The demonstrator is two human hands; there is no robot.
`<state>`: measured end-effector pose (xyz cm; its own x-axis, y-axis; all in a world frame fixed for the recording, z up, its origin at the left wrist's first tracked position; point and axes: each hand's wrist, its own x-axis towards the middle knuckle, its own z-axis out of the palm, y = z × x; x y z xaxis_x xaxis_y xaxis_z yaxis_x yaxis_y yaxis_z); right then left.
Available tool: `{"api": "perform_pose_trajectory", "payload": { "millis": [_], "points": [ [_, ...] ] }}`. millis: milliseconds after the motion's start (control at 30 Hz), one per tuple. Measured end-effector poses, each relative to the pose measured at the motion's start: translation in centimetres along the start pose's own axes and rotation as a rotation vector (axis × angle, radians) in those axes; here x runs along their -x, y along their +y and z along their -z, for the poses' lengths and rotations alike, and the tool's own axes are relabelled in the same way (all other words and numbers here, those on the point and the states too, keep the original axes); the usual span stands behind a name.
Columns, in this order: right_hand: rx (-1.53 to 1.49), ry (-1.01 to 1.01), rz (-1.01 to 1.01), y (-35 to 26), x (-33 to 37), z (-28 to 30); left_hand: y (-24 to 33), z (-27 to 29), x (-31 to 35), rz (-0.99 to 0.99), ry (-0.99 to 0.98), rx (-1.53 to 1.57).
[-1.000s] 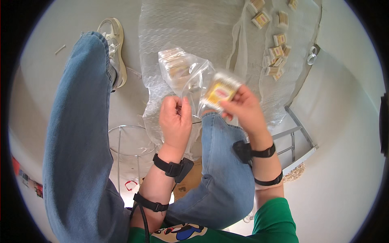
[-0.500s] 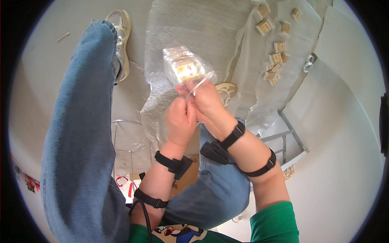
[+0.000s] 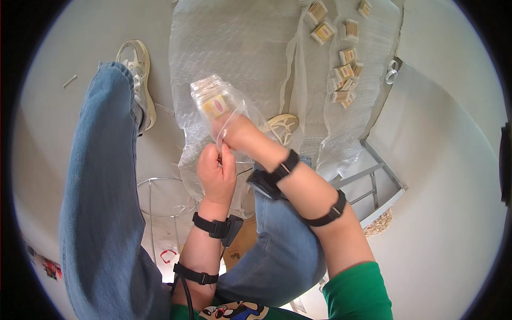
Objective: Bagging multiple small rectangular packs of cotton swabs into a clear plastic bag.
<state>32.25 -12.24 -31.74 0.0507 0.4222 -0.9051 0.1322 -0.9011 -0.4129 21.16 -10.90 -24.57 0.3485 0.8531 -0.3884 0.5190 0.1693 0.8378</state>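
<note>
My left hand (image 3: 216, 175) is closed, thumb against fingers, pinching the edge of a clear plastic bag (image 3: 246, 111) at its mouth. Inside the bag, small packs of thin wooden sticks (image 3: 205, 84) are stacked at the far end. My right hand (image 3: 238, 133) reaches through the mouth into the bag, its fingers blurred and partly behind the plastic. Those fingers are at a pack with a yellow label (image 3: 214, 105), seemingly gripping its near edge.
Several loose packs (image 3: 344, 73) of sticks lie on bubble wrap (image 3: 229, 37) at the far right. Beside them is a roll of tape (image 3: 392, 72). A grey metal frame (image 3: 381, 178) stands to the right, a round wire stand (image 3: 160, 181) below left. My shoes (image 3: 140, 69) flank the wrap.
Both hands and the bag have shifted left and slightly nearer in the picture. My right hand has gone deeper into the bag, while my left keeps its pinch on the edge.
</note>
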Motion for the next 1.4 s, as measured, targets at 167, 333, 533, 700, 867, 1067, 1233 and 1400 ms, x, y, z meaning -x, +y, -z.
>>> {"api": "perform_pose_trajectory", "payload": {
  "millis": [167, 333, 533, 700, 867, 1067, 1233, 1400],
  "points": [
    [-0.369, -0.153, -0.057, -5.2, 7.8, 13.9, 0.8, 0.5, -0.4, 0.026, -0.012, -0.021],
    [-0.413, 0.899, 0.002, 8.3, -6.0, 24.8, 0.1, -0.3, 0.4, 0.096, -0.036, -0.011],
    [0.057, 1.022, -0.038, 12.8, -14.9, 30.7, -0.4, -1.1, 1.3, 0.153, -0.112, -0.064],
    [-0.728, 0.928, -0.019, 7.7, -10.2, 26.8, -0.5, -0.9, 1.5, 0.125, -0.109, -0.07],
    [-1.131, 0.517, 0.286, 3.3, 1.9, 18.5, 0.0, -0.9, 1.6, 0.215, -0.09, 0.001],
    [-0.593, 0.206, 0.179, -1.4, 12.2, 7.1, -0.5, -1.4, 2.8, 0.252, -0.079, 0.025],
    [0.526, 0.287, 0.279, -3.8, 11.4, 5.9, -0.5, -1.3, 2.7, 0.284, -0.071, 0.105],
    [0.241, 0.215, 0.193, -4.0, 9.7, 4.9, -0.3, -1.5, 2.5, 0.245, -0.06, 0.071]
  ]
}}
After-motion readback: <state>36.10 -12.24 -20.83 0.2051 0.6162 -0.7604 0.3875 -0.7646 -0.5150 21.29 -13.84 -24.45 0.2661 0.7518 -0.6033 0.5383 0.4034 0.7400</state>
